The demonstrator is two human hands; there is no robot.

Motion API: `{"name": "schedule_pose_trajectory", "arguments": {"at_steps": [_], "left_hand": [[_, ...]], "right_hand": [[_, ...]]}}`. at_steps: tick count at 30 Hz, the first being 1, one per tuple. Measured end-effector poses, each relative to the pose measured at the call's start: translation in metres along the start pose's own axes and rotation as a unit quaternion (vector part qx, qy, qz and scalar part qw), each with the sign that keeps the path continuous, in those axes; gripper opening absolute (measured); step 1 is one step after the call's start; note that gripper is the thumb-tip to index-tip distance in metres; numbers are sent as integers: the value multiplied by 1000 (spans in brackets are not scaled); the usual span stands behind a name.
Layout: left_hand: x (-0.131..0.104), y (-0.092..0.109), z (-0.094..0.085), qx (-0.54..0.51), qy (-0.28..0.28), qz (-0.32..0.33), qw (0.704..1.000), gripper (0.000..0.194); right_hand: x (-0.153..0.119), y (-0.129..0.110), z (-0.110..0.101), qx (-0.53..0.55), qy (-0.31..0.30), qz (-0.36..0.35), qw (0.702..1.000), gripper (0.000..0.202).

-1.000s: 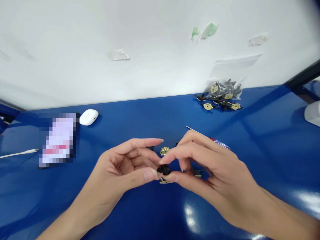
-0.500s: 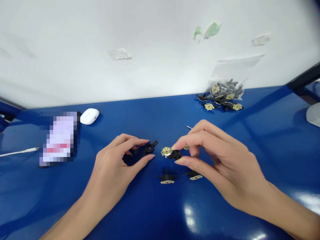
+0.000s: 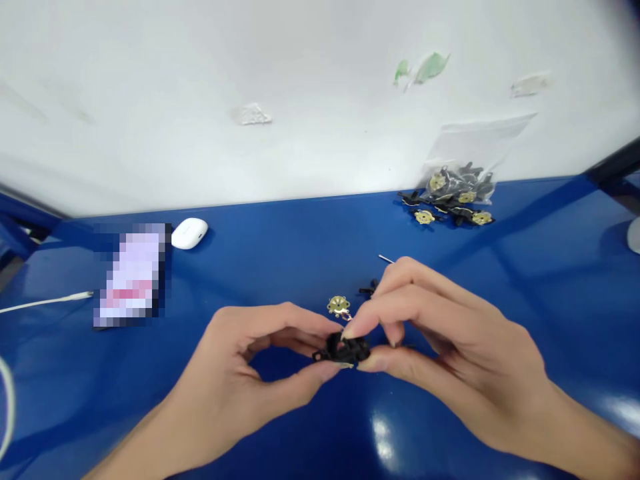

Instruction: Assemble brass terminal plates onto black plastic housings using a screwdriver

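Note:
In the head view my left hand pinches a black plastic part between thumb and fingertips. My right hand closes its thumb and index finger on the same black cluster from the other side; whether it is one piece or two pressed together I cannot tell. A thin pale metal edge shows beneath it, by my left thumb. Just beyond my fingertips a gold-coloured toothed disc lies flat on the blue table. Another black part is partly hidden behind my right hand.
A clear plastic bag with black and gold parts leans on the wall, several similar parts before it. At left lie a phone, a white earbud case and a white cable. A thin rod lies behind my right hand.
My hands have come together and nearer to me, bringing the black parts into contact. The gold disc stays on the table. The view has shifted slightly left.

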State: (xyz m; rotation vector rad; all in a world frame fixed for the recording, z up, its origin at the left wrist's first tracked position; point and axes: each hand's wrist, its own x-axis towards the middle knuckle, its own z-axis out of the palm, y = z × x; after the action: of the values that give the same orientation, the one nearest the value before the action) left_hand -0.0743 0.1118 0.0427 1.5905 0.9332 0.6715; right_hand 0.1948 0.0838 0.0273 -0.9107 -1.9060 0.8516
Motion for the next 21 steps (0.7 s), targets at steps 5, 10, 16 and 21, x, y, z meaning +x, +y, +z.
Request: {"name": "schedule_pose_trajectory", "arguments": {"at_steps": [5, 10, 16, 21], "left_hand": [[0, 0, -8, -102, -45, -4, 994, 25], [2, -9, -10, -222, -90, -54, 970, 24], [5, -17, -5, -298, -103, -99, 944, 10], [6, -15, -1, -346, -129, -114, 922, 20]], "right_hand": [[1, 1, 4, 15, -36, -4, 999, 16], [0, 0, 7, 39, -38, -4, 998, 17], [2, -2, 9, 32, -7, -33, 999, 15], [2, -3, 8, 9, 8, -52, 999, 12]]}}
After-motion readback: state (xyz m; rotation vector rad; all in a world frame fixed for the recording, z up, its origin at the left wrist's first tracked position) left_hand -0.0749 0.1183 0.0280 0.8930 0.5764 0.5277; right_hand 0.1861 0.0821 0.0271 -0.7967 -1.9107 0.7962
